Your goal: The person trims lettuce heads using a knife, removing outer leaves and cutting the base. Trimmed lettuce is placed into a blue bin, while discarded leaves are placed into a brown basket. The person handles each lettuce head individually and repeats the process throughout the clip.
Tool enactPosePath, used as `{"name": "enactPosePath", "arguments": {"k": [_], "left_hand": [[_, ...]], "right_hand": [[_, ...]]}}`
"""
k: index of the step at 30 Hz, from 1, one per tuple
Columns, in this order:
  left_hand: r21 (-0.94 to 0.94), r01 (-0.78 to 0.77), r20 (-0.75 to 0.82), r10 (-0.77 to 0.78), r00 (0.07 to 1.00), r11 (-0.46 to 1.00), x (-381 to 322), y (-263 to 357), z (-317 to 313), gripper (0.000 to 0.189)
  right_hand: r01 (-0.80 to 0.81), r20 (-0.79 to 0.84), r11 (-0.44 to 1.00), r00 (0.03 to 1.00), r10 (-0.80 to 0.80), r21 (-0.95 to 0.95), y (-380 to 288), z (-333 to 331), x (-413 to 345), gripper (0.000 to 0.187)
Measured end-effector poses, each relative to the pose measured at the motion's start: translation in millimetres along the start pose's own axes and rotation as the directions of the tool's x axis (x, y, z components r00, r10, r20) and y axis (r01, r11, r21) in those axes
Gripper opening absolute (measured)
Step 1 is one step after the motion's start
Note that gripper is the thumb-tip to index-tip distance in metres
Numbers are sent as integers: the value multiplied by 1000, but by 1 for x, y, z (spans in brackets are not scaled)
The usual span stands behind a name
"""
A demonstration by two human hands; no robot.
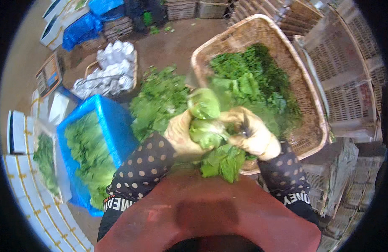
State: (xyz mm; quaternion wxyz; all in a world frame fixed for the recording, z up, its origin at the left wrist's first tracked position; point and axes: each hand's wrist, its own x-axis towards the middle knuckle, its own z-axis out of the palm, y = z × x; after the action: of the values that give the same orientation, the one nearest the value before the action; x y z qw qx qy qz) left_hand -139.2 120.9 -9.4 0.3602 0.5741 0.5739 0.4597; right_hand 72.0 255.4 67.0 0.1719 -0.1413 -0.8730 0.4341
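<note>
Light-coloured gloves cover both of my hands, and dark sleeves with pale dots cover my forearms. My left hand [182, 135] is closed around the left side of a leafy green lettuce head [208, 130]. On its right side is my right hand [255, 135], fingers curled, with a small dark tool [245, 126], perhaps a knife, in it. A rounded pale-green leaf [205, 104] stands up above the lettuce, and broader leaves [224, 162] hang below it, over my dark red apron [206, 208].
A large plastic basket [307, 78] with greens stands at the right. Loose greens [161, 102] lie ahead. At the left are a blue-lined container [116, 126] of lettuce, white foam boxes [23, 186], a scale [49, 75] and a basket of silvery wrapped bundles [109, 75]. Stacked crates [336, 72] line the right.
</note>
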Motion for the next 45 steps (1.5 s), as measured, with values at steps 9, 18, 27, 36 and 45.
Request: {"name": "enactPosePath", "arguments": {"k": [9, 18, 27, 36, 45], "left_hand": [[-359, 372, -169, -451, 876, 856, -151, -26, 27, 96], [117, 362, -141, -345, 928, 925, -162, 32, 13, 101], [-372, 464, 142, -444, 885, 804, -156, -29, -26, 51], [-284, 567, 98, -565, 819, 773, -165, 15, 8, 128], [-775, -90, -297, -234, 926, 626, -196, -67, -34, 116]], "right_hand": [[199, 271, 703, 962, -9, -683, 0, 78, -44, 29], [-104, 402, 725, 775, 488, -680, 0, 69, 10, 26], [-372, 364, 912, 884, 292, 172, -42, 125, -21, 61], [-453, 204, 730, 890, 409, 512, -10, 142, -41, 32], [-130, -25, 885, 991, 133, -448, -30, 80, -10, 49]]}}
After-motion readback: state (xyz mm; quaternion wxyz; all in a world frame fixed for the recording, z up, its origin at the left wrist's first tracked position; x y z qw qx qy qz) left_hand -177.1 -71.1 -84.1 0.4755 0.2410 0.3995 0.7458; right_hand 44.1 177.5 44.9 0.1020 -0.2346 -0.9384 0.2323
